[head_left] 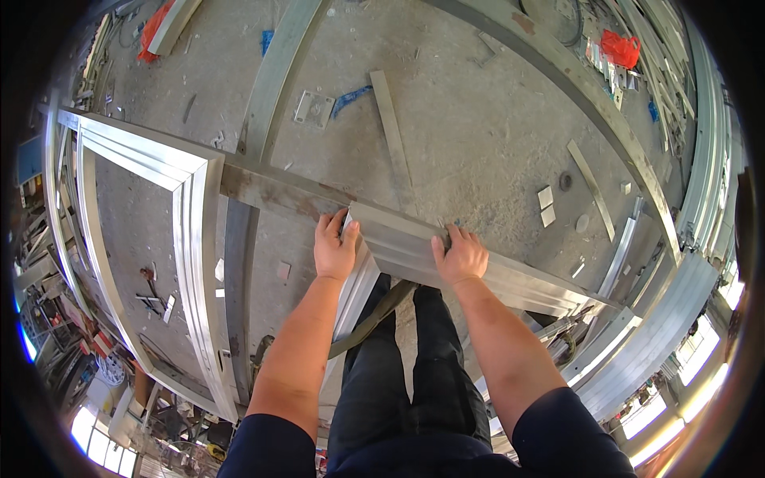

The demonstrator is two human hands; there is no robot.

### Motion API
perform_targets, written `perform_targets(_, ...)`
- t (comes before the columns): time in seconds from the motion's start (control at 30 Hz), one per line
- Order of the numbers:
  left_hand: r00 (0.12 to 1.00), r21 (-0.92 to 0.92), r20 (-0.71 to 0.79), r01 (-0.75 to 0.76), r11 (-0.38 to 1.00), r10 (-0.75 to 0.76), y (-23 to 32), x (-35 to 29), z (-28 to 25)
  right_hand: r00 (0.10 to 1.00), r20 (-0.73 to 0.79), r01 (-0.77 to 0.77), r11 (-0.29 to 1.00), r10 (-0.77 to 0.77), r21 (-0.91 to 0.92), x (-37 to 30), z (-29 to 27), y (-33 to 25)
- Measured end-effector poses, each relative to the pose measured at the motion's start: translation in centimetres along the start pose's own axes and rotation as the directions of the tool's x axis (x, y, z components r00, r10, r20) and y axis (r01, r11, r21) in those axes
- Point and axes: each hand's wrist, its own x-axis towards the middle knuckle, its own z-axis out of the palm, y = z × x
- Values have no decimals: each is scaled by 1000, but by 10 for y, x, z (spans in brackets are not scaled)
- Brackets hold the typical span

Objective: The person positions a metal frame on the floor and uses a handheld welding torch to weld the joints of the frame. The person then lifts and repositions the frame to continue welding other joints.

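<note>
A silvery metal frame (pixel 398 248) made of grooved profiles stands in front of my legs. It rests against a grey steel beam (pixel 279 186). My left hand (pixel 335 245) grips its mitred left corner, with the thumb on the near side and fingertips over the edge. Further along the top profile, my right hand (pixel 462 256) has its fingers hooked over the far edge and its thumb apart on the near side. Both hands press on the frame's upper edge. To the left, a similar mitred metal frame (pixel 195 187) leans on the same beam.
Steel bars (pixel 283 72) and a long curved beam (pixel 590 99) span the dusty concrete floor. A loose strip (pixel 389 119), a small plate (pixel 315 109) and scraps lie there. Long profiles (pixel 703 151) are stacked at right; clutter fills the left. A dark strap (pixel 374 317) crosses near my legs.
</note>
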Motion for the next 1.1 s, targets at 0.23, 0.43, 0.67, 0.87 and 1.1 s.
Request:
perform_targets(0.23,993,263,-68,114,958,-99,2,-4,26,993,26,-115,990,117,-85,3,-2,11)
perform_targets(0.43,936,302,-244,323,897,-255,-11,-12,-16,990,140,-39,986,17,160,3,-14,-28)
perform_targets(0.67,961,346,-210,244,906,-178,-10,-5,7,992,124,-20,963,-14,269,-3,-15,2)
perform_targets(0.87,963,440,-216,241,865,-159,-23,-2,-1,943,-179,-151,840,280,521,-129,-48,136)
perform_targets(1.1,962,461,-239,233,856,-133,-21,-4,6,595,39,-797,584,803,154,-272,-10,287)
